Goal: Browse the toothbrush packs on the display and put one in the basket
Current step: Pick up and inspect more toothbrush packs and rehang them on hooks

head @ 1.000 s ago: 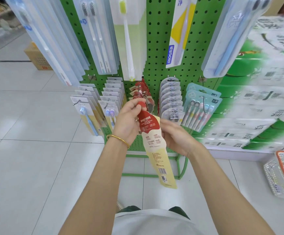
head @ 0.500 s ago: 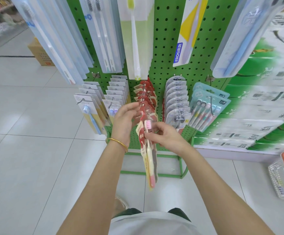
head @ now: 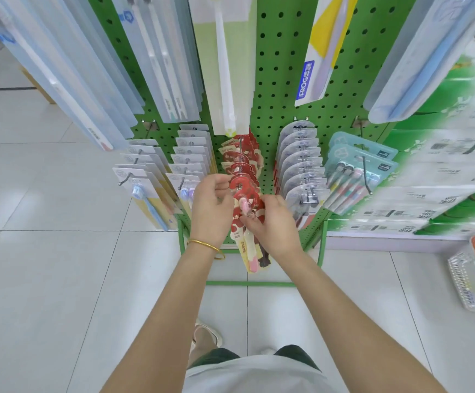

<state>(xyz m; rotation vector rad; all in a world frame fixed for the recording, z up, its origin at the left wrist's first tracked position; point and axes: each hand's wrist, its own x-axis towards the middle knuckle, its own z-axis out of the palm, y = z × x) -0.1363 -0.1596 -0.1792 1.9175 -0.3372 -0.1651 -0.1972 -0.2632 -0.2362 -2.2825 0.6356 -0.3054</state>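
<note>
Nearest the camera, both forearms reach forward and meet at the front of the middle hook. The left grip point(head: 212, 207), a gold bangle point(head: 205, 245) at its wrist, has its fingers curled at the red header of the front red toothbrush pack point(head: 245, 248). The right grip point(head: 271, 222) pinches the same pack just below the brush head, so both grips are closed on it. The pack hangs down between them with its header at the tip of the hook point(head: 240, 154); whether the hang-hole is on the wire or clear of it cannot be told.

Handling, as judged: a long thin card with a clear blister, so light and stiff along its length but easily creased across it, and the film face is likely slippery. The hang-hole is the weak point; a sideways pull could tear it. Best hold is the header or the card edges beside the blister, drawn straight along the wire.

Behind it more red packs fill the same hook, flanked by other packs on the green pegboard display point(head: 281, 66). The basket point(head: 474, 282) sits on the floor point(head: 60, 251) well apart to the right, partly out of view
</note>
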